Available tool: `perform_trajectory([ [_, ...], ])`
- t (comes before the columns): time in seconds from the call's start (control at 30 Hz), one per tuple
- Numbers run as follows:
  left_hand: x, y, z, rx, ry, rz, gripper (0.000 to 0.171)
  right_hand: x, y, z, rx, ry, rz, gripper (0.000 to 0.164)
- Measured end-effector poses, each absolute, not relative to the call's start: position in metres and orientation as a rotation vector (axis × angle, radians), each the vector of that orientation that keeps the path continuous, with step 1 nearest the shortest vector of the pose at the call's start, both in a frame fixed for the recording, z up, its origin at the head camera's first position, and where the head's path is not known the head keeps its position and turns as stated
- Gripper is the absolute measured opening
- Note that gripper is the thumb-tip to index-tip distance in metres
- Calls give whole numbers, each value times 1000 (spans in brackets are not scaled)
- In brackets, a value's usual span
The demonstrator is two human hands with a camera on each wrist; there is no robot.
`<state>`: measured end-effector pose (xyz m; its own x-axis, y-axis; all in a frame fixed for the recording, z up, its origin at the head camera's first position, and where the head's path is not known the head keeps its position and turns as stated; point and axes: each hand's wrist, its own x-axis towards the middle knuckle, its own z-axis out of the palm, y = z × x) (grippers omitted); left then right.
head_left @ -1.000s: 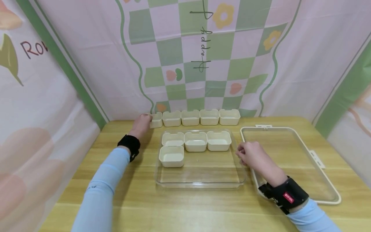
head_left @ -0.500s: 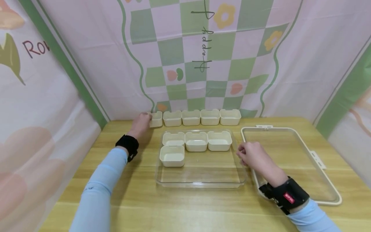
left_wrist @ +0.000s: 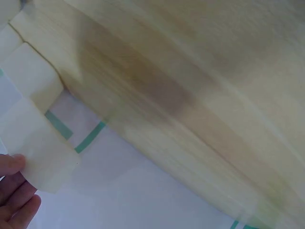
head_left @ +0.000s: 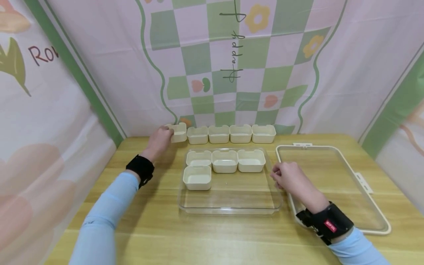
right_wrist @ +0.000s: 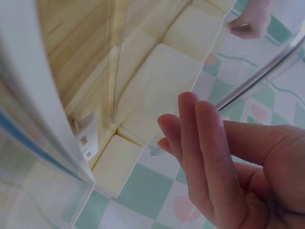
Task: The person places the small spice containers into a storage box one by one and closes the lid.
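Note:
At the back left, my left hand (head_left: 160, 140) pinches a small cream plastic box (head_left: 180, 133) by its left side. This box (left_wrist: 40, 152) is slightly raised and tilted above the tabletop, at the end of a row of matching boxes (head_left: 218, 135). Fingers and thumb are at its edge in the left wrist view. My right hand (head_left: 291, 178) hovers at the right rim of a clear plastic tray (head_left: 230, 210), its fingers (right_wrist: 214, 148) loosely bent around nothing. Inside the tray, three boxes (head_left: 224, 162) line the back, with another box (head_left: 197, 178) in front of the left one.
To the right of the tray lies a clear lid (head_left: 331, 184) with a cream rim and clips, partly under my right forearm. A patterned cloth (head_left: 218, 55) hangs directly behind the back row. The wooden table (head_left: 185, 239) extends in front of the tray.
My left hand has lifted the leftmost box a little off the table, and my left forearm has swung slightly left. The right hand stays in place.

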<state>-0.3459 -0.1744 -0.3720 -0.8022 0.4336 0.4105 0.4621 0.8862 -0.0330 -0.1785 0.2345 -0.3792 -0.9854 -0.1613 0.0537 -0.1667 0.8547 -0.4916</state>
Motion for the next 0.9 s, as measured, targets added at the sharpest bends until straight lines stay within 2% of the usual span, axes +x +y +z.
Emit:
perform_trajectory([
  [0.9, -307, -155, -350, -817, -2417, -108, 13, -178, 235, -379, 263, -3026, 804, 13],
])
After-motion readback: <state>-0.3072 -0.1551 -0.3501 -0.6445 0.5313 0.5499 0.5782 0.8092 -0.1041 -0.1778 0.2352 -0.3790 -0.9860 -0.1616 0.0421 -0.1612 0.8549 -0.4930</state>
